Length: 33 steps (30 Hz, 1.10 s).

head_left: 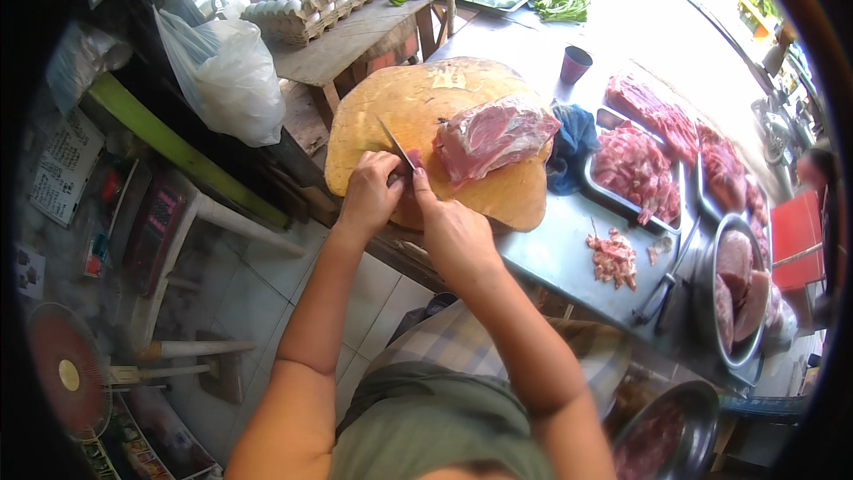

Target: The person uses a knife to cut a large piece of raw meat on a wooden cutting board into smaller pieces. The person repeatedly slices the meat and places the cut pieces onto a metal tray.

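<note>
Wooden board (369, 102), knife (392, 137) close to fingers

At the board's 7 o'clock side, the right hand (455, 233) appears to grip the handle, forefinger extended, blade toward 11 o'clock. The left hand's (369, 191) fingers curl together beside the blade; what they pinch I cannot tell. The large meat piece (493, 138) rests at 3 o'clock. Should the meat strip (410, 211) between the hands slide, the blade could skid into those fingertips.

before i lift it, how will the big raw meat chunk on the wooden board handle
The raw meat chunk is probably heavy, being thick and solid-looking. Its pale, fatty-looking top suggests a slippery grip. Lying broadly on the cutting board, it seems unlikely to roll.
</note>
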Tool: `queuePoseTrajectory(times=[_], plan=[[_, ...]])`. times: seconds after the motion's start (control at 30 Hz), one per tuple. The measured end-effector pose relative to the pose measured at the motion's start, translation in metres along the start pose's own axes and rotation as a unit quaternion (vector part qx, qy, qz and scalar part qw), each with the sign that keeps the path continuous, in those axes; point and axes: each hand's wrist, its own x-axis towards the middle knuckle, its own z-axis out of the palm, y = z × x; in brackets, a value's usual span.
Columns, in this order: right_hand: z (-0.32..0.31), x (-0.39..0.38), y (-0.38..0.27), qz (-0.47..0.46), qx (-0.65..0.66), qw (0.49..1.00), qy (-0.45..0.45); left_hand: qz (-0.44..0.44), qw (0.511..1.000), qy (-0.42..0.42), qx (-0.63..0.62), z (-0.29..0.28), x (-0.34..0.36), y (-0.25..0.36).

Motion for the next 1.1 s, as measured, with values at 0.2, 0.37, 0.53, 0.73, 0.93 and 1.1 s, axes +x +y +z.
queuePoseTrajectory(times=[0.2,0.37,0.53,0.73,0.93,1.1], plan=[[-0.019,-0.05,0.028,0.108,0.101,0.987,-0.066,-0.097,0.989,0.079,-0.082,-0.007,-0.019,-0.009],[-0.026,-0.047,0.031,0.083,0.096,0.992,-0.006,-0.092,0.993,0.069,0.0,-0.014,-0.042,0.0],[-0.024,-0.06,0.01,0.013,0.089,0.996,-0.011,-0.053,0.987,0.147,0.047,-0.012,-0.044,0.009],[-0.016,-0.055,0.008,0.02,0.078,0.996,-0.033,-0.11,0.992,0.045,0.047,-0.01,-0.033,0.011],[-0.001,-0.025,0.002,0.004,0.06,0.998,-0.027,-0.165,0.981,0.022,-0.101,-0.015,-0.026,0.014],[0.008,-0.004,-0.002,-0.014,0.064,0.998,0.003,-0.165,0.98,0.008,-0.111,-0.014,-0.026,0.019]])
